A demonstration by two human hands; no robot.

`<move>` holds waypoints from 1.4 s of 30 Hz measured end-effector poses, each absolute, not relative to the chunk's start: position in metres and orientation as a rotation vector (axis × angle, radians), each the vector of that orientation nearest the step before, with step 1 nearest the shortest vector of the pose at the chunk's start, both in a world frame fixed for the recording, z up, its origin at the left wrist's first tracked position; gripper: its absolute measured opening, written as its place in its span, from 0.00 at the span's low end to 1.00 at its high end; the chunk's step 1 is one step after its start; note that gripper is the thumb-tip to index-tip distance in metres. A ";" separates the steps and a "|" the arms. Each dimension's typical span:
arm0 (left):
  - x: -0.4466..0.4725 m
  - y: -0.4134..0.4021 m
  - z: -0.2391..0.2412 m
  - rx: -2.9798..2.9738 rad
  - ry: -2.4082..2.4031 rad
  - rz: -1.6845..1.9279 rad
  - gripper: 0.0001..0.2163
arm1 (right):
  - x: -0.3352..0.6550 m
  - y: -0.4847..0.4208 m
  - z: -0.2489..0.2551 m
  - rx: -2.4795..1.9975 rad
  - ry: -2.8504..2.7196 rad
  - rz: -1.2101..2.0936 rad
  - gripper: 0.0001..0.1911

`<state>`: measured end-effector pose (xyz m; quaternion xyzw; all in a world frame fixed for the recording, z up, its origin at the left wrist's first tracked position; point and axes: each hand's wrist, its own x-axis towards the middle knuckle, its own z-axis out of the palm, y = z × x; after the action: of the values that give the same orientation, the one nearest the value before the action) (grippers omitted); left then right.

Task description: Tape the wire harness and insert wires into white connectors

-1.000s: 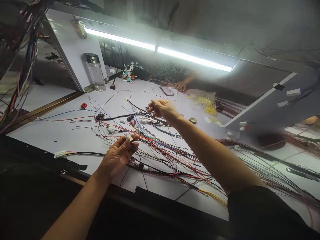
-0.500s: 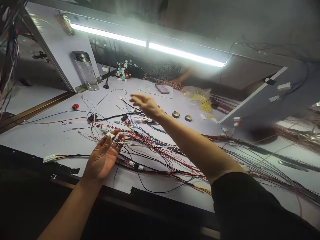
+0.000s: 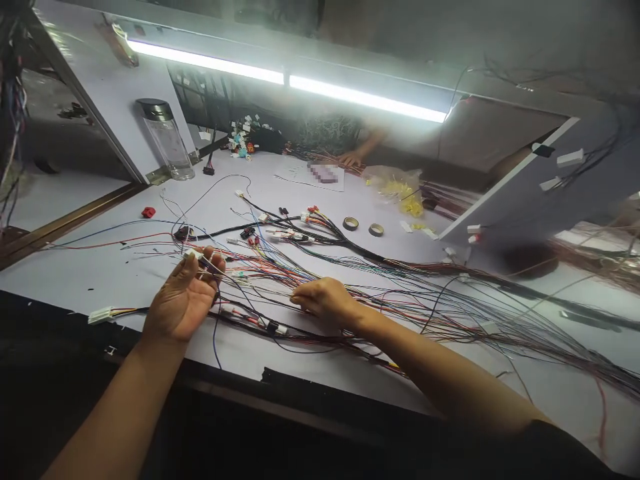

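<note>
If thin multicoloured wires [image 3: 273, 271] are snagged by the right hand [image 3: 327, 303] (grip unclear), the white plastic connector [image 3: 193, 254] pinched by the left hand [image 3: 181, 305] could be dislodged.

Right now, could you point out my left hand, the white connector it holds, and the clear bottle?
Left hand [image 3: 183, 303]: head view, on the palm.
White connector [image 3: 195, 253]: head view, on the body showing beyond the thumb.
Clear bottle [image 3: 170, 143]: head view, on the side below the dark cap.

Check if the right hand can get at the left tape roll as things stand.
Probably yes: the left tape roll lies uncovered, and only low-lying wiring shows between it and the right hand.
</note>
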<state>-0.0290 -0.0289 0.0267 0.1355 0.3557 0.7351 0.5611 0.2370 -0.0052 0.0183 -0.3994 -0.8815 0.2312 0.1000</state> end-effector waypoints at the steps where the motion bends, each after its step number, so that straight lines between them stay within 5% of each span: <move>1: -0.037 -0.026 0.029 0.315 0.848 1.757 0.06 | 0.242 -0.006 0.014 -1.197 -2.576 0.666 0.11; 8: -0.087 -0.008 0.048 0.366 0.861 1.875 0.03 | 0.269 0.003 0.011 -1.397 -2.431 0.612 0.10; 19: -0.105 -0.049 0.049 0.192 1.246 1.613 0.09 | 0.255 0.011 0.011 -1.380 -2.096 1.040 0.10; 27: -0.073 -0.090 0.045 0.036 1.204 1.771 0.07 | 0.254 0.008 0.007 -1.291 -2.106 0.866 0.06; 35: 0.032 -0.090 0.028 0.089 0.983 1.452 0.05 | 0.254 0.005 0.000 -1.303 -2.279 0.771 0.06; 42: 0.036 -0.081 0.015 0.106 0.937 1.427 0.02 | 0.240 0.001 0.008 -1.357 -2.410 0.632 0.07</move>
<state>0.0363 -0.0805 0.0146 0.0468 0.4133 0.6298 0.6560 0.2402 0.0006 0.0076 -0.4729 -0.8395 0.2203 0.1516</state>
